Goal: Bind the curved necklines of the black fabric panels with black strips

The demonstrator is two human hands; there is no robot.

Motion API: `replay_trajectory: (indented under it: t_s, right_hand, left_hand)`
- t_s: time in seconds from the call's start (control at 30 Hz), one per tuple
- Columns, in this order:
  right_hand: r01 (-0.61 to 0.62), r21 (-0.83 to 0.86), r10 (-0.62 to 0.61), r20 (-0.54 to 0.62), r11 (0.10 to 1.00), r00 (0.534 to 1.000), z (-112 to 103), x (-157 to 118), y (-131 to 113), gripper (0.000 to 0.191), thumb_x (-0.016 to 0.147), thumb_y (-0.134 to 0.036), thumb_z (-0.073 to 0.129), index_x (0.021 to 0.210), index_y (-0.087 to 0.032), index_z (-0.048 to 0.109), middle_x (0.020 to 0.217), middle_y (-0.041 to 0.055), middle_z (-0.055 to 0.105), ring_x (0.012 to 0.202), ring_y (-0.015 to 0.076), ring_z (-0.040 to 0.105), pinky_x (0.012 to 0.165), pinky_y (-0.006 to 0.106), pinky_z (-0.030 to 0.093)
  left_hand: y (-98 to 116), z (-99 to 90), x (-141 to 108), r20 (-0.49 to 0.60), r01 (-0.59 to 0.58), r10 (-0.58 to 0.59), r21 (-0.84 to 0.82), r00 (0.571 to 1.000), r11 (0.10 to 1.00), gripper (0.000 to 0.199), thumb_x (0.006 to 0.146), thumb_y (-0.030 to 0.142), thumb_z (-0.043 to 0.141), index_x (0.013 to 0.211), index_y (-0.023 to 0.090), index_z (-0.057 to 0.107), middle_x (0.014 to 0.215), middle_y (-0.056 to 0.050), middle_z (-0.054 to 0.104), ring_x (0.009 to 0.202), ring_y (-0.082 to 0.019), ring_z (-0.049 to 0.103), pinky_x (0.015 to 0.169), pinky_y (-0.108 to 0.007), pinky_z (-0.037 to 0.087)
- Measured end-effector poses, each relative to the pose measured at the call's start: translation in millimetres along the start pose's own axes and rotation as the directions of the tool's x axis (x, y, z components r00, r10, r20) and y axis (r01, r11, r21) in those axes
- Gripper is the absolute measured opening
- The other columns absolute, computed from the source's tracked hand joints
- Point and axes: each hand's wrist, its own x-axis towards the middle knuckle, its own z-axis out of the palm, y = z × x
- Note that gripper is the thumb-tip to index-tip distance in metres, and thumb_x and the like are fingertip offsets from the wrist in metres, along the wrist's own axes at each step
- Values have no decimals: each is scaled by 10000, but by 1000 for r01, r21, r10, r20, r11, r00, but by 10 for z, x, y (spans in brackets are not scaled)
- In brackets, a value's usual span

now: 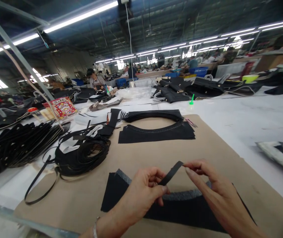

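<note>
A short black strip [172, 172] is stretched between my two hands at a slant. My left hand [145, 188] pinches its lower end between thumb and fingers. The upper end is gripped by the fingertips of my right hand [209, 180]. Under both hands lies a black curved panel [178, 213] with a grey fuzzy band along its inner curve; my forearms hide parts of it. Farther up the brown board [141, 155] rest a stack of black curved pieces [156, 134] and a second stack [153, 115] behind it.
Coiled black strips [82, 158] lie at the left, beside a row of overlapping black pieces [20, 145]. A green-tipped bottle [191, 101] and small red-handled snippers [191, 123] are beyond the board. Black bags [178, 89] are heaped farther back. Another person [95, 79] sits at the far left.
</note>
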Motion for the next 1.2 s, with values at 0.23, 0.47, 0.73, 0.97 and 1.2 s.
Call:
replay_trajectory:
  t_s: [0.23, 0.47, 0.73, 0.97, 1.2]
  right_hand:
    - [523, -280, -284, 591, 805, 755, -176, 227, -123, 259, 1007, -283, 346, 918, -241, 585, 881, -25, 617, 878, 144, 605, 1161, 519, 7]
    - [273, -382, 65, 676, 883, 734, -328, 221, -164, 240, 984, -321, 369, 838, -238, 540, 767, -14, 623, 706, 165, 577, 620, 275, 366]
    - [153, -503, 250, 643, 850, 724, -158, 86, -140, 231, 901, -219, 444, 711, -216, 575, 657, -5, 627, 591, 139, 557, 537, 262, 244]
    - [52, -595, 394, 593, 802, 702, 10, -43, 45, 204, 859, -235, 527, 675, -197, 607, 662, 25, 653, 585, 153, 574, 516, 263, 231]
    - [107, -654, 368, 544, 748, 754, 128, -19, 112, 197, 881, -211, 507, 752, -190, 654, 714, 61, 695, 678, 213, 656, 516, 269, 243]
  left_hand:
    - [17, -61, -1, 56, -6, -9, 252, 998, 968, 198, 743, 208, 515, 851, 123, 659, 689, -3, 642, 458, -60, 461, 454, -178, 345]
    - [-17, -124, 24, 88, 22, -75, 492, 993, 870, 234, 733, 192, 471, 830, 155, 681, 645, 15, 628, 548, -103, 510, 502, -200, 348]
    - [-7, -13, 59, 38, 57, -115, 694, 993, 718, 225, 773, 350, 572, 676, 169, 665, 557, 38, 527, 555, -105, 454, 495, -221, 266]
    - [-213, 10, 78, -52, 149, -171, 766, 984, 626, 99, 720, 300, 630, 721, 215, 681, 556, 56, 515, 542, -101, 454, 508, -219, 240]
    - [-323, 44, 191, -127, 166, -110, 826, 986, 538, 72, 711, 262, 626, 738, 234, 686, 588, 38, 564, 568, -123, 498, 532, -240, 241]
